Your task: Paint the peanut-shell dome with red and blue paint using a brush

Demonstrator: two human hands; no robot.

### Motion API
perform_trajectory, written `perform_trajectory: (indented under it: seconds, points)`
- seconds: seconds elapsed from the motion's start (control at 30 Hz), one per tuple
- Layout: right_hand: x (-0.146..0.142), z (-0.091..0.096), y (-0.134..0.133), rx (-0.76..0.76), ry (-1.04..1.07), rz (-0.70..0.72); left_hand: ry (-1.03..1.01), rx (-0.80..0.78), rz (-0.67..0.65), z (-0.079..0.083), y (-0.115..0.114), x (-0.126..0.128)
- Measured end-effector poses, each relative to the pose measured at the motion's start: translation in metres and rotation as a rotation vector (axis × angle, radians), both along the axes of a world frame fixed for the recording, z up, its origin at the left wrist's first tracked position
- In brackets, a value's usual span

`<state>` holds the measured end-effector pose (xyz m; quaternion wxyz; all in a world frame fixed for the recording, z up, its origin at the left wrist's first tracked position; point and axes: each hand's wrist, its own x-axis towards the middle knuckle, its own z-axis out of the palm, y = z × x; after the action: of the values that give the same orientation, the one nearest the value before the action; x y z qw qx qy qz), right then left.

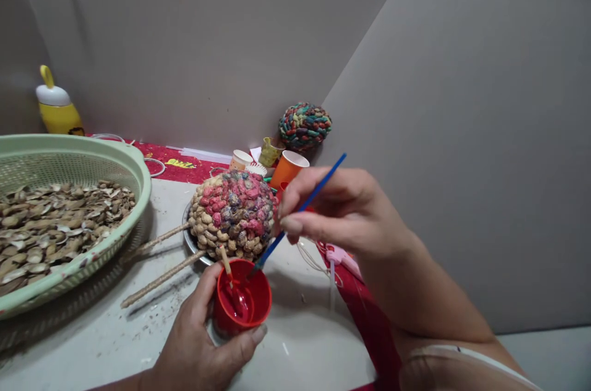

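on the white surface [318, 329], a peanut-shell ball [235, 212] is set behind a red cup [261, 298], which is gripped by the left hand [198, 335]. a blue paintbrush [318, 189] is pinched by the right hand [344, 212], its tip inside the cup.

A yellow bottle [60, 117] (white-lidded) stands near a wall [184, 52].

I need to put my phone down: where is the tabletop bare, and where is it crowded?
A mostly bare patch of white tabletop lies between the red cup and the red strip. Another, crumb-strewn, lies between the green basket and the left hand. Behind the bumpy dome it is crowded: the orange cup and other cups stand close together.
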<state>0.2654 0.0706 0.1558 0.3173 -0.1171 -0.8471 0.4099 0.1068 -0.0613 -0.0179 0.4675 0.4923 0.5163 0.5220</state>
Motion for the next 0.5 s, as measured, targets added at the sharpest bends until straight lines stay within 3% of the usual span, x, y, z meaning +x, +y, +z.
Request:
perform_trajectory:
  seconds: [0.23, 0.5]
  points:
    - [0.002, -0.018, -0.003, 0.318, -0.173, 0.208, 0.017, 0.057, 0.032, 0.008, 0.001, 0.000]
    - [0.002, -0.027, -0.006, 0.327, -0.260, 0.270, 0.063, 0.052, 0.049, 0.011, 0.001, 0.000]
